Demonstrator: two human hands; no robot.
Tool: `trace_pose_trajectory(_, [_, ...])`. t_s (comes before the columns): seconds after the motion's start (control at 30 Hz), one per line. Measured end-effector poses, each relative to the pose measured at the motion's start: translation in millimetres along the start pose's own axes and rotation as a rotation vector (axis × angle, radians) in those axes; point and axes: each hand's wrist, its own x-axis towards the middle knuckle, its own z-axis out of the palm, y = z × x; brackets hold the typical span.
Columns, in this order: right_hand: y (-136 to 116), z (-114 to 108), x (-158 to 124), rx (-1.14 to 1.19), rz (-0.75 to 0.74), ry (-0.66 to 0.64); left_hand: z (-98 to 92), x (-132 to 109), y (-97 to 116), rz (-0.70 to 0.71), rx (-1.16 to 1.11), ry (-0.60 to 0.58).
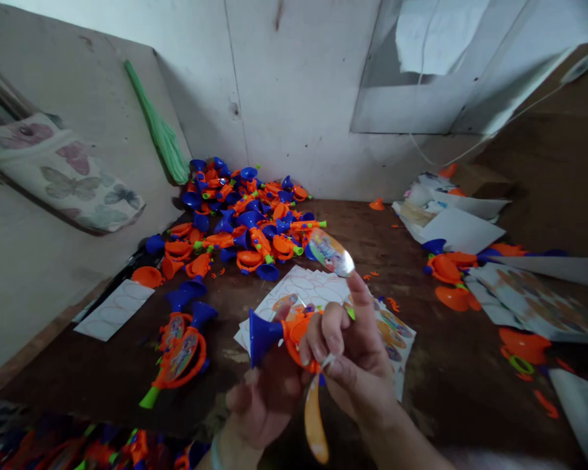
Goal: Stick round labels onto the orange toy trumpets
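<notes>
A toy trumpet point(294, 333) with an orange body and blue bell sits between my hands, its bell pointing left. My left hand point(269, 405) supports it from below and behind, partly hidden by it. My right hand point(355, 352) is curled over the trumpet's right side, thumb and fingers pinching the pale end of an orange sticker point(315, 418) that hangs down. On the raised tip of its index finger sticks an oval picture sticker point(329, 253). Sticker sheets point(298, 287) lie fanned out beneath my hands.
Many toy trumpets are heaped point(249, 215) by the wall. Two stickered trumpets point(181, 352) lie at left, near a white sheet point(115, 309). At right are a stack of sticker sheets point(543, 300), orange parts point(458, 297) and crumpled papers point(455, 222). A green umbrella point(161, 137) hangs at left.
</notes>
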Motion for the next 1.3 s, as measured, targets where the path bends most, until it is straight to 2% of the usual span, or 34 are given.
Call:
trace_pose_trajectory(0.13, [0.0,1.9,4.0,-0.024,0.080,0.095,-11.1,3.9,-15.7,0.069,0.129,0.097])
trace_pose_trajectory(0.27, [-4.0,-1.9,1.1,-0.272,-0.021,0.289,-19.4,3.3,-16.3,0.187,0.181,0.199])
trace_pose_trajectory(0.33, [-4.3,-2.3,-1.6,-0.395,-0.079,0.341,-20.8,0.8,-14.1,0.252,0.216,0.206])
trace_pose_trajectory(0.5, [0.7,1.6,-6.6,-0.585,-0.159,0.322,-17.4,1.2,-9.0,0.402,0.265,0.122])
trace_pose_trajectory(0.6, [2.9,2.1,-7.5,-0.662,-0.200,0.297,-13.9,3.7,-6.0,0.447,0.311,0.161])
trace_pose_trajectory(0.73, [3.1,0.3,-7.3,-0.706,-0.223,0.284,-9.6,4.2,-4.6,0.455,0.324,0.256])
trace_pose_trajectory(0.83, [2.7,-0.8,-7.2,-0.709,-0.200,0.287,-5.9,4.0,-5.5,0.404,0.271,0.307])
trace_pose_trajectory(0.97, [2.8,-1.6,-7.5,-0.698,-0.175,0.299,-0.5,5.2,-5.1,0.344,0.269,0.328])
trace_pose_trajectory(1.13, [3.6,-1.7,-7.5,-0.690,-0.160,0.317,4.0,8.2,-4.0,0.334,0.207,0.349])
trace_pose_trajectory(1.3, [5.4,-2.2,-6.2,-0.733,-0.193,0.311,8.4,10.8,-3.2,0.353,0.257,0.377])
